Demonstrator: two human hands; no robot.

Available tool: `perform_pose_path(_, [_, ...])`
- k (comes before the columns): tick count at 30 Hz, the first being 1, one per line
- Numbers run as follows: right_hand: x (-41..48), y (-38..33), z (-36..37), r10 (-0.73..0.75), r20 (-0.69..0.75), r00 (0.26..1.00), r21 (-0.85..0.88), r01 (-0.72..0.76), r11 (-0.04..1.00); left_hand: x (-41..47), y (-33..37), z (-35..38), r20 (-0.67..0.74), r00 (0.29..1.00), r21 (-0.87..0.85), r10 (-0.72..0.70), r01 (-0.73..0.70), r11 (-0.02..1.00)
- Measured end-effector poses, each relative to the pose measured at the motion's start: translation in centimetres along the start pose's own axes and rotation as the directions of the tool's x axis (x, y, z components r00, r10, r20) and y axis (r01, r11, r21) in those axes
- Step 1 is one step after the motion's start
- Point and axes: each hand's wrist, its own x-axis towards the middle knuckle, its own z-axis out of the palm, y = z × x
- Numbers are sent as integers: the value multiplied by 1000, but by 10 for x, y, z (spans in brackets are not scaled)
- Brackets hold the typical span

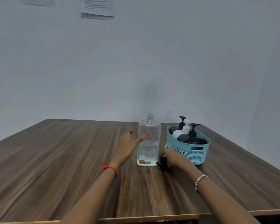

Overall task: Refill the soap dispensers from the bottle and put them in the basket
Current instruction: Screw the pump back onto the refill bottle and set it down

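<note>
A clear uncapped bottle (148,141), about a third full of clear liquid, stands upright on the wooden table (55,159). My left hand (126,145) is spread beside its left side, thumb touching the bottle wall. My right hand (171,156) is curled over a black pump cap (162,163) lying on the table between the bottle and the basket. The light-blue basket (188,150) to the right holds three pump dispensers: two black ones (192,138) and a white one (180,133).
A bare wall rises right behind the table's far edge. Papers (98,8) hang on it high up. The table's front edge (152,219) runs along the bottom of the view.
</note>
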Motion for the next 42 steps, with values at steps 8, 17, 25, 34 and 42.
perform_pose_path(8, [-12,8,-19,-128,-271,954,207,187,960,6,-5,1,18,1000,-23,23,-22,999])
perform_pose_path(17, [-24,-5,-150,211,-731,648,637,539,552,4,2,1,69,997,-30,46,-44,999])
perform_pose_path(25, [-32,-34,-229,206,-879,429,476,780,406,6,19,0,108,989,-128,99,-85,988])
perform_pose_path(34, [-25,-51,-227,129,-846,517,518,739,431,6,23,0,127,980,-201,152,-125,972])
perform_pose_path(42, [-18,-51,-217,151,-822,549,561,736,379,7,20,2,110,980,-188,167,-145,971])
